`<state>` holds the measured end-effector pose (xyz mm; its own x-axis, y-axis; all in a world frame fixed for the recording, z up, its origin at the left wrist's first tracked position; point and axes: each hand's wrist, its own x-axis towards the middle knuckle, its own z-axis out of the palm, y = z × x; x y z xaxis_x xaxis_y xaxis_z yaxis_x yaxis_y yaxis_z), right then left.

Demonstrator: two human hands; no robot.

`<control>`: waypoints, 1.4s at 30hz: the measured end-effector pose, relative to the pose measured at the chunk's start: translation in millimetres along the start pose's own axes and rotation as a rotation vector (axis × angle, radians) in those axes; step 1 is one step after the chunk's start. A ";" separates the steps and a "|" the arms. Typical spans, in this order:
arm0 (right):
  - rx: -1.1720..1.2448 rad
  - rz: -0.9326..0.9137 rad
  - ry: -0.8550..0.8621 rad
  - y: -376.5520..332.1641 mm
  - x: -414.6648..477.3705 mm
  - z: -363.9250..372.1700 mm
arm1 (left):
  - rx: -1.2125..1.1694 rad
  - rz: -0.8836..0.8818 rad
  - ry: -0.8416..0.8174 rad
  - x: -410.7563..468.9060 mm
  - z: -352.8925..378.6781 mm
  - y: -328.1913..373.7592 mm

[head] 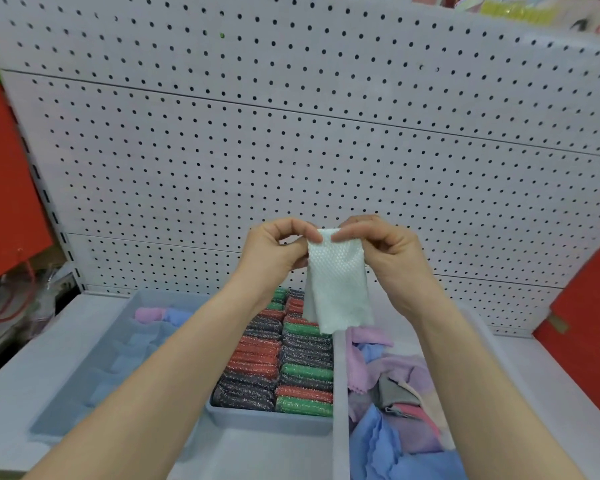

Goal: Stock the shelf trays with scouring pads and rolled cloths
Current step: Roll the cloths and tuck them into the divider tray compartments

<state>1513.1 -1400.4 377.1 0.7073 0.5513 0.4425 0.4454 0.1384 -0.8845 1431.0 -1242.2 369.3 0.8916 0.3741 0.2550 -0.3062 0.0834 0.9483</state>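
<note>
A pale mint textured cloth hangs folded in the air above the trays. My left hand pinches its top left corner and my right hand pinches its top right corner. Below, a grey tray holds rows of red, green and dark glittery scouring pads. The left tray holds two rolled cloths, pink and blue, at its far end. On the right lies a bin of loose pink, purple, blue and grey cloths.
A white pegboard wall rises behind the grey shelf. Red gift bags stand at the left, and a red box leans at the right edge.
</note>
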 end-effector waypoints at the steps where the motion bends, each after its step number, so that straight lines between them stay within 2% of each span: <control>1: 0.014 0.004 0.001 -2.0 -2.0 1.1 | -0.007 -0.001 0.003 0.3 -0.1 -0.5; 4: 0.026 0.029 0.018 -3.9 -5.0 2.9 | -0.021 -0.002 0.009 1.4 0.4 -0.8; 7: 0.163 0.175 0.037 -2.6 -3.3 2.1 | -0.016 0.012 0.015 2.8 0.5 -2.3; 11: -0.023 0.256 -0.063 2.1 -5.4 3.2 | -0.061 0.006 0.053 5.1 2.3 -1.3; 14: 0.034 0.250 0.034 0.8 -5.3 6.2 | -0.161 -0.157 0.018 6.5 1.2 -3.4; 16: 0.048 0.239 0.127 -1.9 -2.1 6.9 | -0.056 -0.277 -0.092 2.4 0.2 -9.0; 18: 0.009 0.223 0.181 -0.6 0.6 7.1 | 0.055 -0.326 -0.151 -5.6 0.6 -16.2; 20: -0.045 0.219 0.201 -0.4 1.4 9.2 | 0.088 -0.327 -0.120 -10.2 0.7 -21.4; 24: -0.152 0.305 0.175 4.7 2.1 10.4 | -0.019 -0.331 0.041 -7.6 -4.4 -18.9; 26: -0.299 0.214 0.095 6.7 -2.5 6.1 | -0.078 -0.323 0.106 -5.7 -8.9 -17.0; 28: -0.514 0.064 -0.118 10.8 -8.4 3.5 | -0.118 -0.313 0.132 -4.3 -13.3 -16.0; 30: -0.567 -0.022 -0.261 17.2 -11.6 8.0 | -0.143 -0.317 0.128 -3.8 -15.7 -14.1; 31: -0.542 -0.051 -0.254 21.6 -11.6 11.5 | -0.152 -0.329 0.122 -3.6 -15.8 -13.0; 33: -0.467 -0.076 -0.135 25.9 -9.7 19.0 | -0.161 -0.351 0.107 -3.2 -16.2 -12.4; 37: -0.219 0.072 0.045 19.4 -3.7 18.7 | -0.096 -0.316 0.087 -4.3 -20.9 -11.6; 42: 0.031 0.308 -0.107 12.8 -2.3 16.3 | 0.259 -0.183 -0.003 -9.9 -18.4 -14.9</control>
<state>1508.2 -1386.4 362.3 0.7435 0.6547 0.1368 0.2013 -0.0240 -0.9792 1420.6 -1230.2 349.3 0.9251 0.3722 0.0757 -0.0458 -0.0887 0.9950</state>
